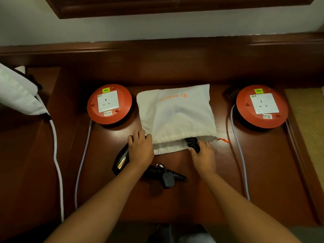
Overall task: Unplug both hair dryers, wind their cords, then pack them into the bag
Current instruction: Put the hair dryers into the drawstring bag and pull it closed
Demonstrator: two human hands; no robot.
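A white drawstring bag (177, 114) lies on the dark wooden table, its mouth towards me. It bulges, and what is inside is hidden. My right hand (203, 153) grips a black coiled cord (192, 143) that sticks out of the bag's mouth. My left hand (140, 148) rests on a black hair dryer (121, 160) lying just left of the bag's mouth. That dryer's wound cord and black plug (168, 178) lie on the table between my forearms.
Two red round extension reels with white sockets stand on either side of the bag, the left reel (109, 103) and the right reel (262, 106); both sockets have nothing plugged in. Pale cables (240, 151) run from them towards me. A white cloth (19, 92) lies far left.
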